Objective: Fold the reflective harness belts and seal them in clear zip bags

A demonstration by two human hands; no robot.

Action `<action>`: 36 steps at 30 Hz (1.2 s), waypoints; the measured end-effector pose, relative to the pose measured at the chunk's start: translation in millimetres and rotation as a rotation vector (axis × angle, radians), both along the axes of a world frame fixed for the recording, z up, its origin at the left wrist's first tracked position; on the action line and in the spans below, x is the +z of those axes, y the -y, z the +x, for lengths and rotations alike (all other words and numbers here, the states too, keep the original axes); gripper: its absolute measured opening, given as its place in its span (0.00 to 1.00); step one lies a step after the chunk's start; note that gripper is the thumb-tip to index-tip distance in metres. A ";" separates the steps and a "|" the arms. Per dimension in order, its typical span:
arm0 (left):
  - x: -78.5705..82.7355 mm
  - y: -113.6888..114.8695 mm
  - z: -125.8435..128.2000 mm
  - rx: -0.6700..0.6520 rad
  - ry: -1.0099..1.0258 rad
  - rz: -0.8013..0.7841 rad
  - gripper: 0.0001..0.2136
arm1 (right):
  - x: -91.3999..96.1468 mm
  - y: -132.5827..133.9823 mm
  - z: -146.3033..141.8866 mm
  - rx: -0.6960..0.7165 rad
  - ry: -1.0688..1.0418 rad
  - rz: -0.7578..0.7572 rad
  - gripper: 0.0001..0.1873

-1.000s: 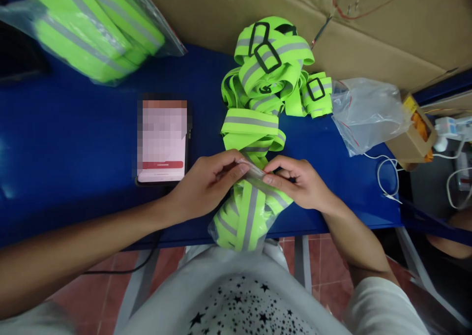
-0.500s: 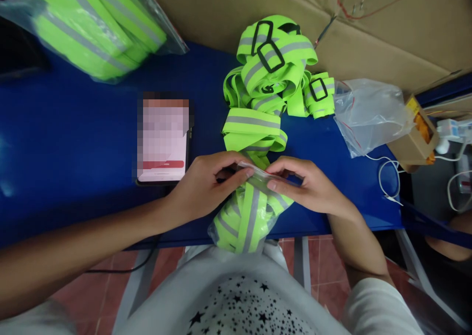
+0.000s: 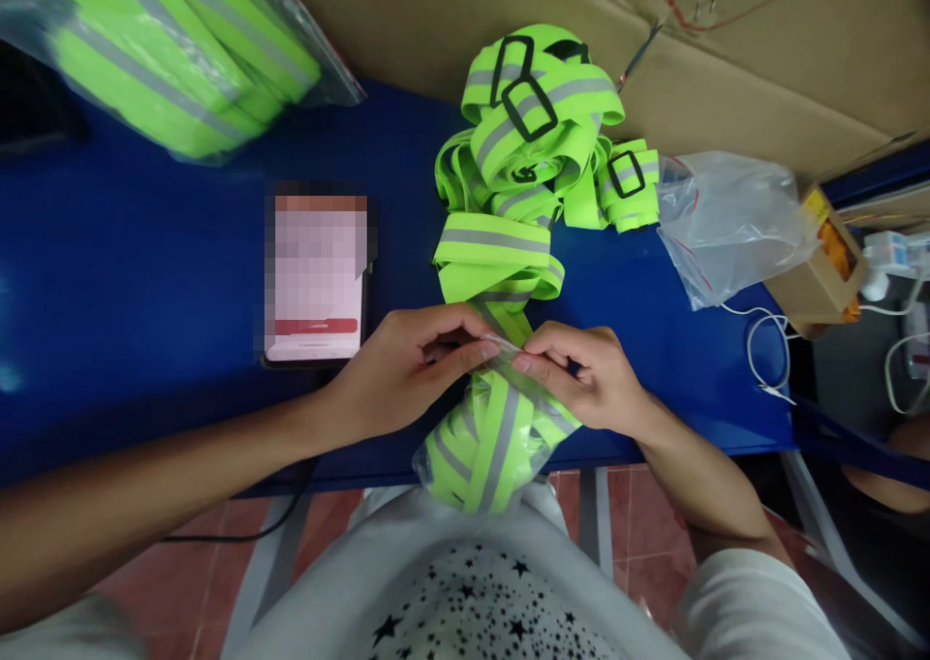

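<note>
A clear zip bag [image 3: 542, 452] with a folded neon-green reflective strap [image 3: 480, 447] inside hangs at the table's front edge. My left hand [image 3: 407, 364] pinches the top edge of this bag between thumb and fingers. Close beside it, my right hand [image 3: 588, 374] pinches the same edge, thumb on the near side. Just beyond my fingers lies a pile of loose reflective straps [image 3: 501, 238], grey-striped, with black plastic buckles [image 3: 530, 108]. Part of the bag's top edge is hidden by my fingers.
A phone [image 3: 316, 282] with a lit, blurred screen lies left on the blue table [image 3: 145, 321]. A large bag of green straps [image 3: 181, 59] is at the back left. To the right are empty plastic bags [image 3: 733, 224], a cardboard box [image 3: 818, 272] and a white cable [image 3: 766, 350].
My right hand has slid left along the bag's top edge, closer to my left hand. The bag has dropped slightly toward me.
</note>
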State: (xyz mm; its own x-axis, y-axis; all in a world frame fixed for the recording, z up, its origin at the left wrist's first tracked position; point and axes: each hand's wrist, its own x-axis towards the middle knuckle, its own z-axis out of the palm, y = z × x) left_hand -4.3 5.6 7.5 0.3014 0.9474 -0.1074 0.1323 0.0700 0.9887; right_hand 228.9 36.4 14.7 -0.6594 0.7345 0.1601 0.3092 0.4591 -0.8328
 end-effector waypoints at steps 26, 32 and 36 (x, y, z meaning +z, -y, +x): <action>-2.8 1.4 1.4 0.110 0.105 -0.037 0.05 | 2.2 -5.9 4.3 0.018 0.087 0.193 0.07; -0.3 1.1 -0.5 0.061 0.112 -0.050 0.05 | 4.4 -5.3 3.5 0.033 0.081 0.208 0.06; 3.9 1.5 -0.1 0.044 0.062 -0.005 0.05 | 6.4 -4.4 2.3 0.034 0.079 0.211 0.06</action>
State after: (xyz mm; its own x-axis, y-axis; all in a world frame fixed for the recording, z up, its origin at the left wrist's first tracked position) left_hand -4.4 4.1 11.4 0.2658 0.9593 -0.0949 0.0678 0.0796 0.9945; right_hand 231.2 40.7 21.2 -0.6999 0.6671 0.2553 0.3506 0.6323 -0.6909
